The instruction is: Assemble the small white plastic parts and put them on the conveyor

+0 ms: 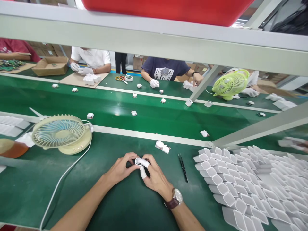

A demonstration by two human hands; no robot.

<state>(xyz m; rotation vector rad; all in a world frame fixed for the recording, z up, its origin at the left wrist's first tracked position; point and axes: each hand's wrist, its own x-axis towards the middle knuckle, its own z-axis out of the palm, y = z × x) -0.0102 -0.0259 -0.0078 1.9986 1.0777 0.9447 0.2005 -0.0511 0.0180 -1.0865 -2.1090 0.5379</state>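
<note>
- White plastic part (pixel 139 161), small, pinched between both hands over the green table (pixel 115 199), just in front of the wearer.
- Left hand (pixel 120 169): fingers curled, thumb and fingertips closed on the part's left end.
- Right hand (pixel 155 175): grips the part's right end; 2 fingers wear white finger covers (pixel 143 172). Brown-strap watch (pixel 176 198) on that wrist.
- Handling guess: light, stiff shell, smooth so probably a bit slippery. Best held by the short ends or side edges, as now; the covered fingers should add grip. Looks hollow, so hard squeezing could flex or mark it.
- Right of the hands: black tweezers (pixel 183 166) lying flat on the table, untouched.
- Further right of the hands: big stack of white shells (pixel 240 183), laid in overlapping rows.
- Just beyond the hands: 2 more white pieces (pixel 163 147) near the table's far edge strip.
- Left of the hands: cream desk fan (pixel 62 133), its white cable (pixel 64 175) trailing toward the near edge.
- Beyond the hands: green conveyor belt (pixel 149 118) with scattered small white parts.
- Far side of the belt: other people seated, some hands in white gloves; green fan (pixel 229 85), cardboard box (pixel 50 65), scissors and a tape roll (pixel 128 78).
- Overhead: grey frame rail (pixel 154 41), red bin (pixel 168 9) above it.
</note>
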